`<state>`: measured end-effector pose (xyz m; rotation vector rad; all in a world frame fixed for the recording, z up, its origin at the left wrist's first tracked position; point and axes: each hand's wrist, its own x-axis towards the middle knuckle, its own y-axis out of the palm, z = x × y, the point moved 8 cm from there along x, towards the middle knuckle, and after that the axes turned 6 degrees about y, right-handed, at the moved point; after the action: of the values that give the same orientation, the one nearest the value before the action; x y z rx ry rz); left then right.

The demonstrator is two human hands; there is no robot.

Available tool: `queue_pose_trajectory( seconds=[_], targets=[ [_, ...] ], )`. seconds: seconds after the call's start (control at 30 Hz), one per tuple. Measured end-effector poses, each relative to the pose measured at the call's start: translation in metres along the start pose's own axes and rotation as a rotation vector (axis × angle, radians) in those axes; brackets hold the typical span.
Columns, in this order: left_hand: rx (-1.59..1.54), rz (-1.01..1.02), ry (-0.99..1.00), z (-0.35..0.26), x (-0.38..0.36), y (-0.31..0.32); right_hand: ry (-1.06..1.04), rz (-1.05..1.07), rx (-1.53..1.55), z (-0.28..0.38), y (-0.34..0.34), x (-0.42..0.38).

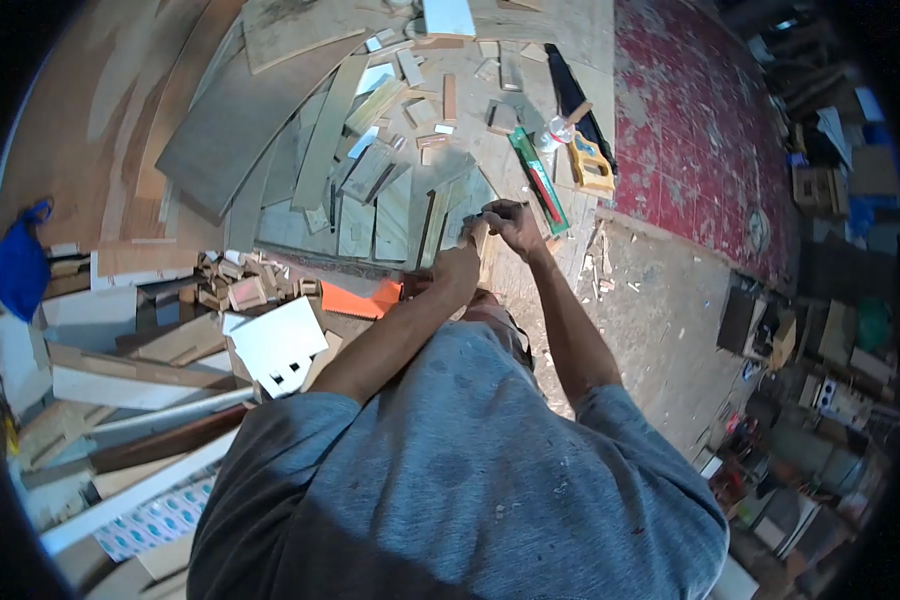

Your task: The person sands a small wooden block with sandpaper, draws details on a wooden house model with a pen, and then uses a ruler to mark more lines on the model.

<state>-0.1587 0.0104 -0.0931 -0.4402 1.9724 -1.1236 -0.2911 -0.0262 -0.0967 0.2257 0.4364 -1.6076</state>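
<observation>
Both hands meet at the near edge of the cluttered work surface. My left hand (457, 268) is closed around a small strip of wood (481, 236), whose pale end stands out past the fingers. My right hand (513, 227) is bent over the top of that strip, its thumb and fingertips pinched together. Whatever is between those fingertips is too small to make out. Just beyond the hands lie grey-brown boards (390, 215). A green and red flat package (538, 180) lies to the right of them.
A yellow-handled handsaw (592, 165) and a clear bottle (555, 133) lie at the back right. Offcuts (420, 110) cover the far surface. An orange saw-like blade (363, 299) sits by my left forearm. Scrap boards (150, 390) pile up left; red worn flooring (690, 130) spreads right.
</observation>
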Motion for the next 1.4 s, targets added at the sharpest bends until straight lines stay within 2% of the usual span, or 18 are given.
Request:
queue_pose_trajectory(
  seconds=[0.03, 0.1, 0.13, 0.2, 0.27, 0.33, 0.53, 0.83, 0.93, 1.07, 1.13, 1.23, 1.37, 1.4],
  targets=[
    [-0.017, 0.002, -0.026, -0.001, 0.000, 0.007, 0.011, 0.097, -0.158, 0.010, 0.006, 0.010],
    [-0.027, -0.128, -0.030, -0.006, -0.001, 0.006, 0.047, 0.265, -0.375, 0.026, 0.021, 0.022],
    [-0.073, -0.207, -0.071, -0.006, -0.004, 0.004, 0.046, 0.291, -0.383, 0.022, 0.025, 0.035],
    [-0.092, -0.160, -0.138, -0.009, -0.005, 0.004, -0.263, 0.496, -0.745, 0.029, 0.054, 0.046],
    [-0.109, -0.113, -0.203, -0.013, -0.011, -0.003, -0.292, 0.590, -0.747, 0.025, 0.063, 0.053],
    [-0.113, -0.167, -0.283, -0.014, -0.015, -0.005, -0.314, 0.718, -0.657, 0.018, 0.071, 0.058],
    [-0.160, -0.130, -0.399, -0.020, -0.013, 0.004, -0.441, 0.738, -0.752, 0.005, 0.085, 0.069],
    [-0.173, -0.137, -0.470, -0.018, -0.012, 0.008, -0.509, 0.772, -0.661, 0.011, 0.081, 0.057],
    [-0.145, -0.134, -0.471, -0.021, -0.014, 0.005, -0.411, 0.791, -0.598, 0.013, 0.075, 0.054],
    [-0.132, -0.161, -0.481, -0.022, -0.016, 0.002, -0.453, 0.784, -0.558, 0.020, 0.073, 0.048],
    [-0.137, -0.142, -0.472, -0.020, -0.013, 0.008, -0.529, 0.708, -0.580, 0.023, 0.071, 0.048],
    [-0.207, -0.123, -0.472, -0.017, -0.013, 0.013, -0.517, 0.755, -0.685, 0.018, 0.073, 0.050],
    [-0.193, -0.162, -0.469, -0.017, -0.015, 0.009, -0.530, 0.737, -0.669, 0.018, 0.071, 0.051],
    [-0.197, -0.137, -0.475, -0.018, -0.015, 0.009, -0.486, 0.786, -0.672, 0.015, 0.073, 0.048]
  ],
)
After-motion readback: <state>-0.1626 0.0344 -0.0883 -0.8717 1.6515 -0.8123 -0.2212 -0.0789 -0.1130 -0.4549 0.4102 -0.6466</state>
